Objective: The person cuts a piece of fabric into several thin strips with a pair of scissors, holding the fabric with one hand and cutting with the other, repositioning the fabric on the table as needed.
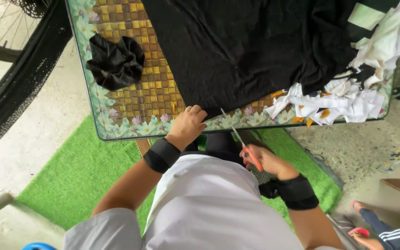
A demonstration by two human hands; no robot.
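The person stands close against the near edge of a bench (116, 132) topped with small brown and gold mosaic squares and bordered by a pale green floral rim. A large sheet of black fabric (246, 46) covers most of the bench and reaches to its near edge. The left hand (187, 124), with a ring on one finger and a black band around the wrist, rests on the bench edge with its fingers (195, 111) pressing flat on the lower corner of the black fabric, not curled around it.

The right hand (267, 161), also wearing a black wristband, is held just below the bench edge, its fingers clenched through the orange handles of a pair of scissors (241, 141). The thin metal blades point up and away toward the fabric's hem; from here I cannot tell whether the tips touch the cloth.

On the left part of the bench lies a bunched black fabric scrunchie (115, 61), well apart from both hands. At the right end sits a heap of white and orange cloth scraps (339, 104), with more pale cloth piled above it. Under the bench lies a bright green artificial grass mat (79, 171), and a bicycle wheel (1, 32) stands at the far left.
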